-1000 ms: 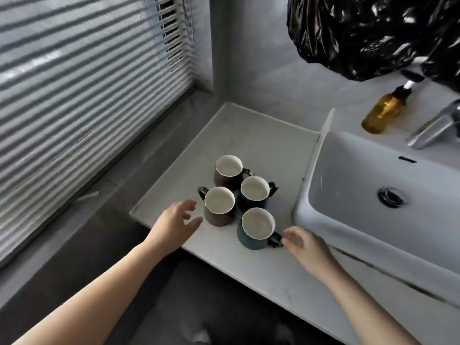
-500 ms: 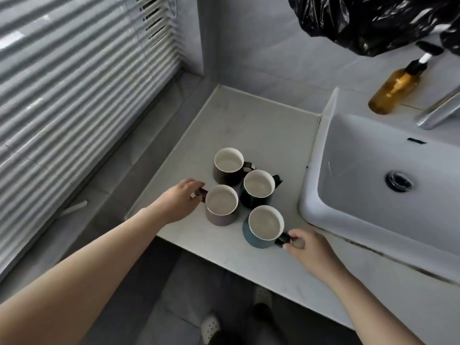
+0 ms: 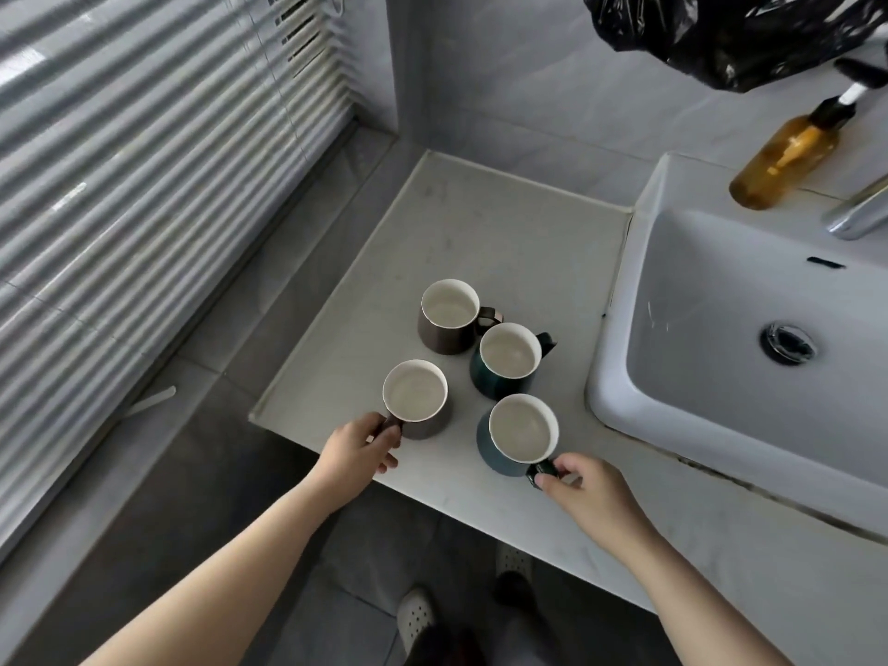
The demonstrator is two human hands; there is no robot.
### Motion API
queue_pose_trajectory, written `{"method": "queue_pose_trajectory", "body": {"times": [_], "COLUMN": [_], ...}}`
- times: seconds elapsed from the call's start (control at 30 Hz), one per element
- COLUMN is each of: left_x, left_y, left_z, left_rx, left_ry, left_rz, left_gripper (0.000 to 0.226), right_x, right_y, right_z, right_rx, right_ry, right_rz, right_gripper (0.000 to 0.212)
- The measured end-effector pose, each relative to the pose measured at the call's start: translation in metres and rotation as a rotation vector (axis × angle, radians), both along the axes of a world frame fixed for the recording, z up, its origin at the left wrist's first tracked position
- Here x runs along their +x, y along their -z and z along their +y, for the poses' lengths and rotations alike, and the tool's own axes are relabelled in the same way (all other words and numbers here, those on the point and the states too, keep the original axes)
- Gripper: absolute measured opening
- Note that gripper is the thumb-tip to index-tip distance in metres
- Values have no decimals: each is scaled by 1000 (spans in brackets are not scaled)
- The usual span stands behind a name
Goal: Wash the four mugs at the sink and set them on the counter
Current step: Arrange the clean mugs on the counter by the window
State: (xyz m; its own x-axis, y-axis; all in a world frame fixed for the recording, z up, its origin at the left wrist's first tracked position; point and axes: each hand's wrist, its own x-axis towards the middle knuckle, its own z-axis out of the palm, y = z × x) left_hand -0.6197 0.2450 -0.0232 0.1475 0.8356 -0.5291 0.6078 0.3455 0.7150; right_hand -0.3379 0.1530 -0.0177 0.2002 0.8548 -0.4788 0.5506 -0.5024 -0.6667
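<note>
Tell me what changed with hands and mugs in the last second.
The left hand gripped the near brown mug by its handle and drew it away from the group; the right hand took the near teal mug by its handle. The far brown mug and far teal mug stayed on the counter.

Bottle (image 3: pixel 783 158): amber, black pump.
Bag (image 3: pixel 730 31): black, glossy, above the bottle in my view.
Blinds (image 3: pixel 144 161): slatted, at my left.
Shoes (image 3: pixel 415 615): white, on grey floor (image 3: pixel 216 473).

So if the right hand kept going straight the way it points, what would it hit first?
The near teal mug: the right hand pinches its handle, so nothing lies between them. Which of the other mugs would come next, I cannot tell from here.
</note>
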Motion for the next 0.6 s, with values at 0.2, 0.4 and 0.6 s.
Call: {"method": "queue_pose_trajectory", "body": {"times": [0.2,0.4,0.6], "left_x": [15,16,-6], "left_y": [0,-13,-49], "left_z": [-15,-25,-39], "left_rx": [-101,-92,-80], "left_ry": [-142,-268,-269], "left_rz": [-141,-224,-290], "left_gripper": [27,32,36], "right_x": [-17,-27,-36], "right_y": [2,-16,-49], "right_z": [-4,-1,-15], "right_rx": [-93,-62,-23], "right_ry": [148,246,273], "right_rz": [298,384,380], "right_gripper": [20,32,35]}}
